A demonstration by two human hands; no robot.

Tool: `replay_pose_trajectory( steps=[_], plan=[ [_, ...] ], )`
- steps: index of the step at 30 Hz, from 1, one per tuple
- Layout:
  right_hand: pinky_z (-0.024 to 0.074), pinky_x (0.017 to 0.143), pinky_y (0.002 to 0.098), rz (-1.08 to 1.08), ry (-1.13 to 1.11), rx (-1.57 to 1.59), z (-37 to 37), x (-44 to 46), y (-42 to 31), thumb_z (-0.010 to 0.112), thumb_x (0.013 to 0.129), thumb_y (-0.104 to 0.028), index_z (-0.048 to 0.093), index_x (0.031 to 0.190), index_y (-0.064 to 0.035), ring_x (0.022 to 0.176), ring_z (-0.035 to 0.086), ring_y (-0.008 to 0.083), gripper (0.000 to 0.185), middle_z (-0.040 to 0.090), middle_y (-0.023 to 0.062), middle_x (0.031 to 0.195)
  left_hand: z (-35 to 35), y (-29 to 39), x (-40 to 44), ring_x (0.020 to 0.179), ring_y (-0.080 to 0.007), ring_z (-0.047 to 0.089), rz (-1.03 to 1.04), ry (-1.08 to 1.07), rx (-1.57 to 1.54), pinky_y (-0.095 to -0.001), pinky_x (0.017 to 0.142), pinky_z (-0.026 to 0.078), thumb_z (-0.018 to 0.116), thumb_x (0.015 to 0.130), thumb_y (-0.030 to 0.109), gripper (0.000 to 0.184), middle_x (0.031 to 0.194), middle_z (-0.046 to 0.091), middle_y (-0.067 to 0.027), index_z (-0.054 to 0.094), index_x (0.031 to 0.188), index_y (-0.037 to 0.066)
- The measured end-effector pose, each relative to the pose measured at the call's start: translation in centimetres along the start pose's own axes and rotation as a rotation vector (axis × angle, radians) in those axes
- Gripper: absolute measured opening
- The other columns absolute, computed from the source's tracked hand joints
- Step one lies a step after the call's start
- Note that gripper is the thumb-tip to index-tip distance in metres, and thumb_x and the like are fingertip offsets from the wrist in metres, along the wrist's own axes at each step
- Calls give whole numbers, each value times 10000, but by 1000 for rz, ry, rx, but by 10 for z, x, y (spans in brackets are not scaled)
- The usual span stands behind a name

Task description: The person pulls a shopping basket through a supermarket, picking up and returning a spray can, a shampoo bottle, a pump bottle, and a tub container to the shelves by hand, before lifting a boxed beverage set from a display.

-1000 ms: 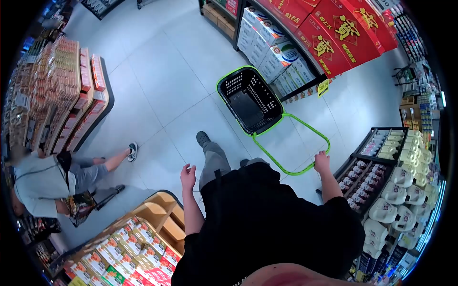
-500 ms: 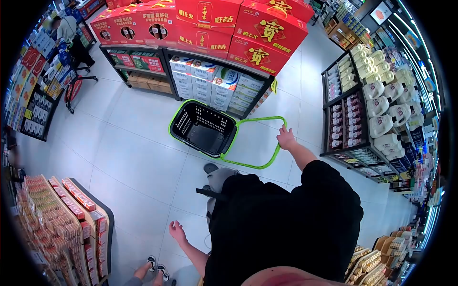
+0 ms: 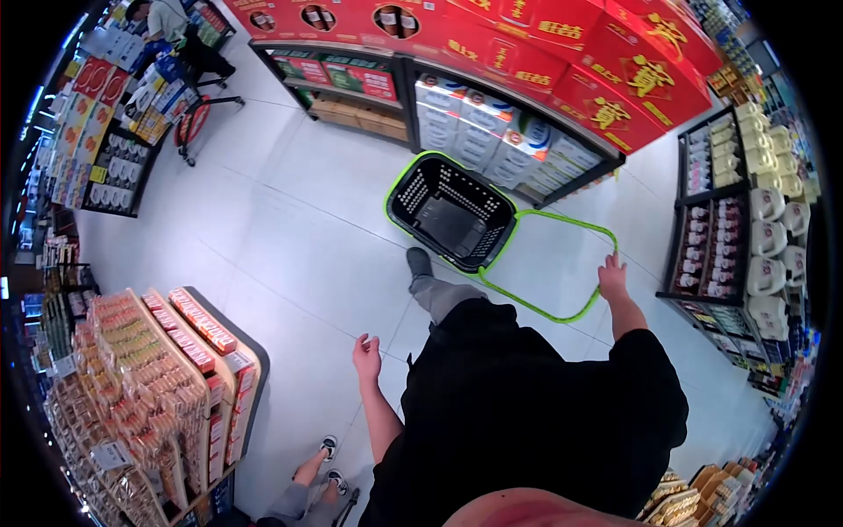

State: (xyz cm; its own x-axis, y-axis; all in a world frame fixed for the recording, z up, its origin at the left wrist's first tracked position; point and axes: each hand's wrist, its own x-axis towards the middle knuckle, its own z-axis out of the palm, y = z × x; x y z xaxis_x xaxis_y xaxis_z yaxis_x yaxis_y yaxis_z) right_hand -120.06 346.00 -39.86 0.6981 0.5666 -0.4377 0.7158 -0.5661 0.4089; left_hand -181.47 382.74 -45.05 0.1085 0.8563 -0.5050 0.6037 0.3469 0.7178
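Note:
My right hand (image 3: 612, 274) is closed around the outer end of a bright green pull handle (image 3: 562, 317). The handle joins a black shopping basket (image 3: 452, 227) with a green rim, standing on the floor in front of me. Nothing shows inside the basket. Free of any object, my left hand (image 3: 367, 356) hangs at my side over the floor, its fingers loosely bent and apart. One of my shoes (image 3: 420, 266) is beside the basket's near side.
A display of red drink cartons (image 3: 518, 53) on black shelving stands close behind the basket. To the right is a rack of bottles and jugs (image 3: 716, 237); at the left, a packaged-snack stand (image 3: 149, 378). Another person's legs (image 3: 316, 483) are near below; someone stands far left (image 3: 180, 39).
My view has swung left, so the shelves and basket appear further right. My left hand has come forward, and one foot has stepped forward. The right hand keeps hold of the handle.

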Motion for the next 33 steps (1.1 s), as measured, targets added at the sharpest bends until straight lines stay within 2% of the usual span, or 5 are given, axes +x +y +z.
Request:
replay_pose_trajectory(
  steps=[5, 11, 18, 23, 33],
  plan=[
    [321, 1099, 649, 73, -91, 126, -51, 19, -47, 683, 811, -73, 703, 1066, -92, 1513, 186, 347, 257, 403, 164, 1487, -62, 28, 89, 891, -226, 686, -5, -33, 88, -346, 822, 537, 709, 902, 308, 471, 992, 731, -172, 623, 1264, 18],
    [340, 1097, 641, 93, -70, 109, -83, 64, -73, 658, 829, -58, 705, 1012, -81, 1519, 190, 323, 190, 390, 145, 1512, -108, 112, 185, 823, -186, 666, 24, 27, 24, -334, 768, 533, 703, 909, 290, 471, 955, 726, -136, 613, 1264, -7],
    [299, 1123, 652, 144, -146, 3, -121, 116, -108, 643, 873, -95, 702, 1036, -98, 1541, 125, 302, 173, 301, 109, 1596, -110, 160, 266, 832, -172, 667, 63, -121, 198, -310, 768, 521, 711, 904, 267, 461, 923, 723, -127, 612, 1269, 3],
    [293, 1117, 662, 159, -101, -78, -155, 160, -137, 625, 886, -94, 690, 1070, -95, 1546, 107, 308, 195, 244, 86, 1633, -140, 180, 333, 882, -249, 704, 42, -161, 232, -360, 814, 546, 714, 891, 312, 486, 1027, 736, -184, 627, 1268, 19],
    [320, 1089, 672, 194, -177, -104, -308, 235, -268, 595, 906, -79, 645, 1141, -102, 1545, 100, 330, 241, 107, 66, 1677, -236, 260, 495, 861, -222, 690, 107, -173, 126, -341, 787, 542, 702, 898, 305, 487, 1001, 729, -149, 610, 1280, 17]
  ],
)
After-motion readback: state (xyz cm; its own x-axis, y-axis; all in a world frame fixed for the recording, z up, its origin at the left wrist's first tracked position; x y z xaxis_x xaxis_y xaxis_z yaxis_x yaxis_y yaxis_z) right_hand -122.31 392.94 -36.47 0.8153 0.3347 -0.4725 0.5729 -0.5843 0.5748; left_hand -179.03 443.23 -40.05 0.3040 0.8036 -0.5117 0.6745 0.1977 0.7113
